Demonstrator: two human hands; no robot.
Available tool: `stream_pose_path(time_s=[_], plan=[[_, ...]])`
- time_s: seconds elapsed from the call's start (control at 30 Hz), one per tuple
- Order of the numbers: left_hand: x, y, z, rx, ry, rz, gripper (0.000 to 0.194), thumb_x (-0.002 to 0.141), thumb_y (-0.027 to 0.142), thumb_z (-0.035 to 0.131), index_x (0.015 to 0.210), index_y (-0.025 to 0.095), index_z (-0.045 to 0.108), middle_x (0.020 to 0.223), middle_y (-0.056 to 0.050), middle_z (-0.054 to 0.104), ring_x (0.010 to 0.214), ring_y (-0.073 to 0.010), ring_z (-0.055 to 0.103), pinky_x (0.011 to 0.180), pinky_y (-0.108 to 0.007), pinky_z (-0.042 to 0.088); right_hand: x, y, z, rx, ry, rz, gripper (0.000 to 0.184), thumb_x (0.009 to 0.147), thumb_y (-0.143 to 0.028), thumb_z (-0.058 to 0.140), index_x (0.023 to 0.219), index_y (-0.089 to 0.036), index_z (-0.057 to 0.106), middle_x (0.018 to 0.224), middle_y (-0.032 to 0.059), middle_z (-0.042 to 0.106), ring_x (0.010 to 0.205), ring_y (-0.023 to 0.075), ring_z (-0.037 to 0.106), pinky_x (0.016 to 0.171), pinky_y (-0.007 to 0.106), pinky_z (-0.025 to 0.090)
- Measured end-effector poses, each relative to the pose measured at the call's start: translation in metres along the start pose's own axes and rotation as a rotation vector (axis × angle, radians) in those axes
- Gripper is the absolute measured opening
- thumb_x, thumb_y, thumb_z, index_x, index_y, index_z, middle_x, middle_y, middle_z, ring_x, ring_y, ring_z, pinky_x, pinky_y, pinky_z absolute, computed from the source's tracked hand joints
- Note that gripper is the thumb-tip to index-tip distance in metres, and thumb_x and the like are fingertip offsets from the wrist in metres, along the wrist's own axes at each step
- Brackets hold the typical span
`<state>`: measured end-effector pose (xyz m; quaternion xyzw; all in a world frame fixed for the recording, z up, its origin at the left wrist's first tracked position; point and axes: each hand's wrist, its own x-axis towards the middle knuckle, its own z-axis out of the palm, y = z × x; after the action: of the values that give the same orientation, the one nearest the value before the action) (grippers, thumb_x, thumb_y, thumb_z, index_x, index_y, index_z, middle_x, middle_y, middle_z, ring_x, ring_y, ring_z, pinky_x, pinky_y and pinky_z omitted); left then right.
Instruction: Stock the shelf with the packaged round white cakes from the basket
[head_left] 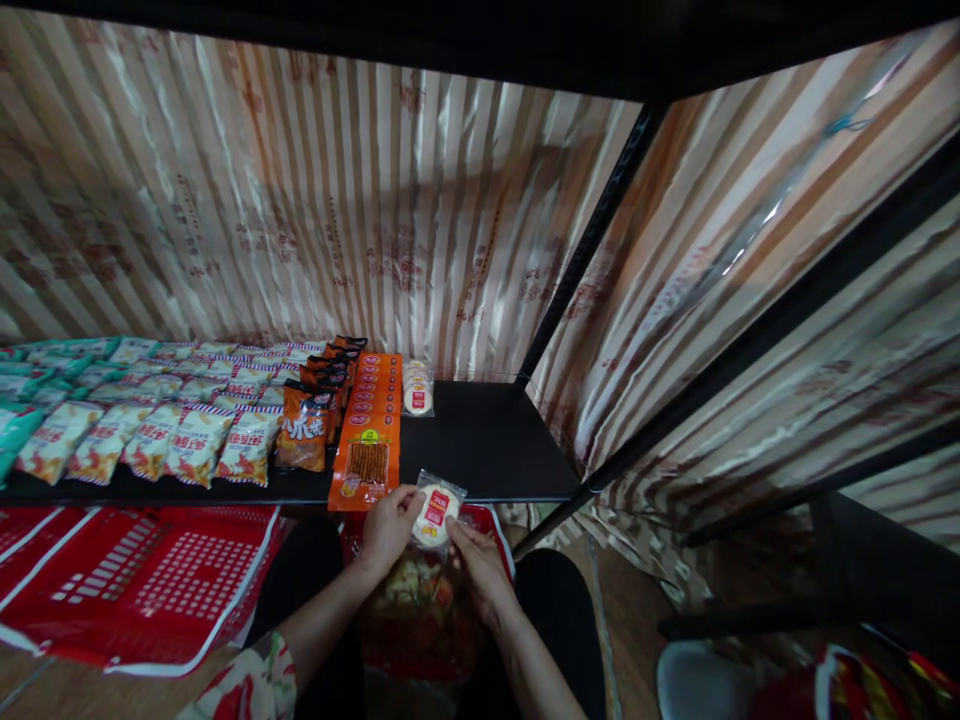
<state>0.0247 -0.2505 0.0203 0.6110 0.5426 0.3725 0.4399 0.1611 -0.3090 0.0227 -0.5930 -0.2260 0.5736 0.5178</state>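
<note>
Both my hands hold a small clear packet with a round pale cake and a red label (pixel 437 512) at the front edge of a black shelf (pixel 487 440). My left hand (pixel 388 530) pinches the packet's left side, and my right hand (pixel 480 562) grips its lower right. A short stack of the same round cake packets (pixel 418 388) lies at the back of the shelf. Left of them run a row of orange snack packets (pixel 369 430) and a row of dark brown ones (pixel 309 420).
Several rows of white, red and green snack bags (pixel 150 415) fill the shelf's left part. A red basket with mixed packets (pixel 427 600) rests on my lap. Flattened red plastic baskets (pixel 135 580) lie at lower left. Striped fabric (pixel 375 200) covers the wall behind.
</note>
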Motion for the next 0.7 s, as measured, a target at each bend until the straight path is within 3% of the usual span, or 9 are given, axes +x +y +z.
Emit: stream_pose_path(time_s=[0.2, 0.4, 0.57, 0.7], plan=[[0.006, -0.001, 0.01, -0.188, -0.029, -0.008, 0.035, 0.074, 0.046, 0.051, 0.087, 0.015, 0.062, 0.073, -0.004, 0.066, 0.064, -0.0137, 0.06, 0.057, -0.022, 0.044, 0.001, 0.007, 0.005, 0.148, 0.065, 0.087, 0.023, 0.059, -0.032, 0.074, 0.073, -0.016, 0.065, 0.048, -0.0049, 0.059, 0.039, 0.004, 0.05, 0.041, 0.013, 0.041], [0.0, 0.0, 0.017, -0.265, -0.022, -0.063, 0.028, 0.071, 0.04, 0.055, 0.086, 0.015, 0.058, 0.077, -0.003, 0.066, 0.069, -0.0142, 0.06, 0.062, -0.024, 0.046, -0.002, 0.014, 0.014, 0.36, 0.117, 0.103, 0.02, 0.059, -0.025, 0.074, 0.069, -0.017, 0.06, 0.057, -0.0035, 0.063, 0.05, 0.0071, 0.059, 0.052, 0.015, 0.051], [-0.011, 0.005, 0.022, -0.448, -0.006, -0.104, 0.022, 0.069, 0.028, 0.057, 0.086, 0.016, 0.052, 0.083, -0.004, 0.065, 0.074, -0.0147, 0.062, 0.066, -0.024, 0.047, -0.002, 0.026, 0.021, 0.388, 0.145, 0.064, 0.016, 0.063, -0.027, 0.07, 0.074, -0.021, 0.059, 0.071, 0.0007, 0.068, 0.074, 0.0163, 0.067, 0.069, 0.024, 0.056], [-0.018, 0.009, 0.027, -0.508, -0.03, -0.115, 0.015, 0.068, 0.023, 0.056, 0.08, 0.017, 0.051, 0.082, -0.004, 0.065, 0.078, -0.0151, 0.062, 0.07, -0.025, 0.048, -0.001, 0.031, 0.029, 0.423, 0.154, 0.045, 0.007, 0.069, -0.026, 0.062, 0.073, -0.024, 0.057, 0.08, 0.0019, 0.069, 0.092, 0.0184, 0.064, 0.077, 0.027, 0.056]])
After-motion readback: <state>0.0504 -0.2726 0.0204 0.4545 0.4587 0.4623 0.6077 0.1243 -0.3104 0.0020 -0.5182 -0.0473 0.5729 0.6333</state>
